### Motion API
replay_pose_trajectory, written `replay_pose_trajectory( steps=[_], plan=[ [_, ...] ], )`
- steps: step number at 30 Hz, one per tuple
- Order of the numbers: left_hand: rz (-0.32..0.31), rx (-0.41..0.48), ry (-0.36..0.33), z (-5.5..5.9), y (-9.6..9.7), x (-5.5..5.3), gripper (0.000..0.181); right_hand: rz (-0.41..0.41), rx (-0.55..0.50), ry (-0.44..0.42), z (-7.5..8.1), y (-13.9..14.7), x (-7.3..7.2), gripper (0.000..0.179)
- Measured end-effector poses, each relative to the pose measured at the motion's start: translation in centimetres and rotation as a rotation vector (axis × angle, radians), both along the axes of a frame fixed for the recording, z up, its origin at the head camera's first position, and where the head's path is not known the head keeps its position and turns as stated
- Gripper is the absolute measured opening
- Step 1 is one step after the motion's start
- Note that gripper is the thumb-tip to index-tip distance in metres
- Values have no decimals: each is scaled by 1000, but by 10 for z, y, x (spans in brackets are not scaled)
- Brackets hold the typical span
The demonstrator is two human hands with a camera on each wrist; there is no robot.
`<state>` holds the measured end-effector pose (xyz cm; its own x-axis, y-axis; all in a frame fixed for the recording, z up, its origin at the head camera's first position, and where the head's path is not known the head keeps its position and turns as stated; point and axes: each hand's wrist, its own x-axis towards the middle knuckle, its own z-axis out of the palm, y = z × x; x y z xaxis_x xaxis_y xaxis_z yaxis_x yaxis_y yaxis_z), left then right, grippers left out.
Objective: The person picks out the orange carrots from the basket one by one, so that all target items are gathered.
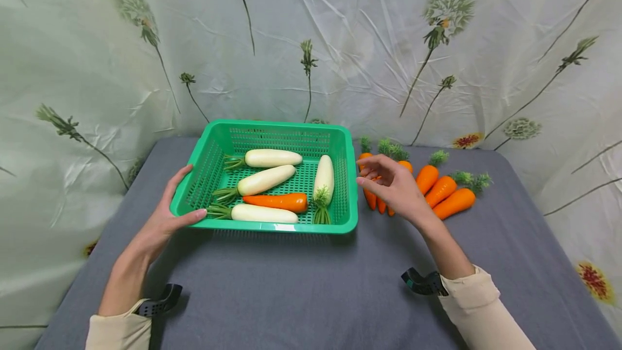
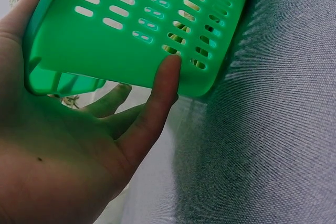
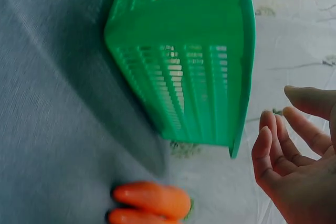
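A green plastic basket [image 1: 264,226] stands on the cloth with several white radishes [image 1: 266,183] and one carrot [image 1: 275,202] inside. My left hand [image 1: 160,223] grips its left front corner, the thumb over the front rim and the fingers along the outer wall. In the left wrist view one fingertip [image 2: 169,69] presses against the slotted wall. Just right of the basket, my right hand [image 1: 396,185] hovers with loosely bent fingers and nothing in them. The right wrist view has this hand [image 3: 296,156] apart from the basket's rim. More carrots [image 1: 440,192] lie behind and beside it, some partly hidden by it.
A grey cloth [image 1: 301,290] covers the table. Behind it hangs a pale curtain [image 1: 272,31] printed with dandelions. Black straps [image 1: 160,302] are worn on both wrists. The carrots' leafy tops [image 1: 439,157] point toward the back.
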<state>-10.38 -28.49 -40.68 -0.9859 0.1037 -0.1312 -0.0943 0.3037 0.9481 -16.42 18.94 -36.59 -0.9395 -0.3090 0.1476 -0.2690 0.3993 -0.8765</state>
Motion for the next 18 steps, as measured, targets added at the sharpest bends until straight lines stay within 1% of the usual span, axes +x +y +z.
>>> replay_pose_trajectory(
  steps=[3,5,9,13,18],
  plan=[
    [-3,0,2,0,0,-1,100,28,-32,-1,3,-10,0,37],
    [-4,0,6,0,1,-1,99,35,-41,14,5,-17,0,38],
    [-8,-1,3,0,0,-2,99,44,-29,39,8,-31,1,38],
    [-5,-13,-4,-1,-2,-2,100,78,-48,29,10,-44,-1,38],
    [-5,-9,-4,-2,-2,-1,100,125,-63,9,8,-56,-4,38]
  ],
)
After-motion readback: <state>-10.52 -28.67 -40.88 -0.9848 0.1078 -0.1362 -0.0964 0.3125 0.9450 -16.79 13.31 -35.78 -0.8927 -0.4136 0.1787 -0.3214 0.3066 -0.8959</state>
